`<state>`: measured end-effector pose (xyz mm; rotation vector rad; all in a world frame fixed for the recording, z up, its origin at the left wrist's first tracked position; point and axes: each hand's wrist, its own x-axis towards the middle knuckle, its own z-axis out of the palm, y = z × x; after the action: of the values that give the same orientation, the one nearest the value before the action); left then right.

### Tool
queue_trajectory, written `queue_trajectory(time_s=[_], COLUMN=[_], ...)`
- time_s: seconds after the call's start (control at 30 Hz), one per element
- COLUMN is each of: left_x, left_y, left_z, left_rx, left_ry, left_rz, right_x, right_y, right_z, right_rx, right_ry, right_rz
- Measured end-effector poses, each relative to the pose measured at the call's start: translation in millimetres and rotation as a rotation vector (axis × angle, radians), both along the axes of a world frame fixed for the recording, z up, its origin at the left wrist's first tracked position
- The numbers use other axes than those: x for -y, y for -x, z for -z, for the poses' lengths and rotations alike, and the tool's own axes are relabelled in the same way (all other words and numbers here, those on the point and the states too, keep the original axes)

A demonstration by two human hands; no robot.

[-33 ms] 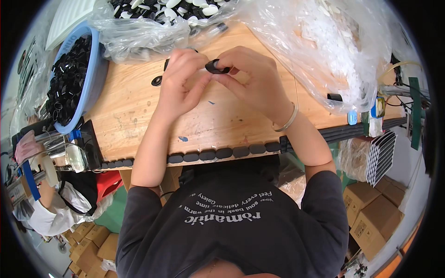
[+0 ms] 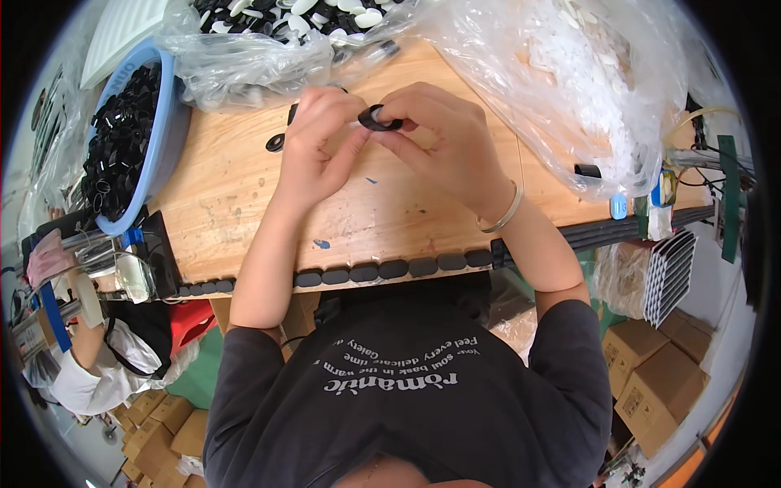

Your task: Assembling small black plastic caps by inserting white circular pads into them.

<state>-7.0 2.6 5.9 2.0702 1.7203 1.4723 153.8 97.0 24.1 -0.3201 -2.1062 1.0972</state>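
Near me, finished black pieces [image 2: 382, 269] line the desk [image 2: 244, 203] edge. Above it, my left hand [image 2: 321, 138] and right hand [image 2: 443, 134] both pinch one black ring [image 2: 379, 119]; I'd keep fingertips square, pressing evenly. Farther off sits the blue basin [image 2: 167, 138].

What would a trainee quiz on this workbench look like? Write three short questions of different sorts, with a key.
1. True or false: both hands pinch the small black plastic ring together above the wooden table.
2. Multiple choice: the blue plastic basin of black rings sits at the person's A) left B) right C) lap.
3. Fill in: the thin metal bangle is on the ___ wrist.

Key: 1 true; 2 A; 3 right. The left hand and right hand meet at the ring.
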Motion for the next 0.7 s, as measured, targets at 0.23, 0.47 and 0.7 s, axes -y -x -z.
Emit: queue_trajectory(time_s=[0.23,0.47,0.7], left_x=[-1.3,-2.5,-2.3], left_y=[0.6,3.0,-2.5], left_z=[13.3,19.2,11.4], left_rx=[0.222,0.2,0.159], left_ry=[0.055,0.061,0.053], left_rz=[0.057,0.048,0.01], right_x=[5.3,2.1,3.9], right_y=[-0.8,-3.3,-3.1], right_z=[-0.6,2.5,4.7], right_rx=[-0.05,-0.072,-0.003], right_ry=[-0.152,-0.272,-0.247], right_rz=[0.093,0.066,0.106])
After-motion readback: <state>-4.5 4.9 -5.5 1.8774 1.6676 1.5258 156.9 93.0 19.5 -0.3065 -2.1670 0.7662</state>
